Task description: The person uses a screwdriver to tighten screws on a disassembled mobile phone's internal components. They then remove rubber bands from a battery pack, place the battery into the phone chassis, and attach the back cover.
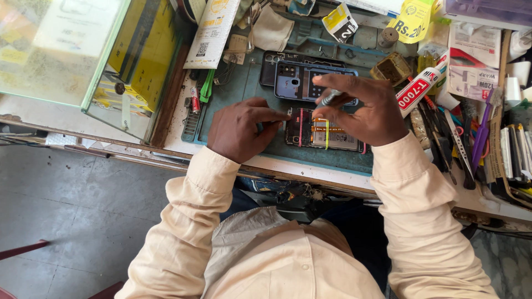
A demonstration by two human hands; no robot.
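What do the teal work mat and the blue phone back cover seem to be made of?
Work mat: probably silicone or rubber; its teal surface is matte, with moulded trays along its far edge. Blue back cover: likely glossy plastic, since it shows a smooth sheen, though glass can't be ruled out.
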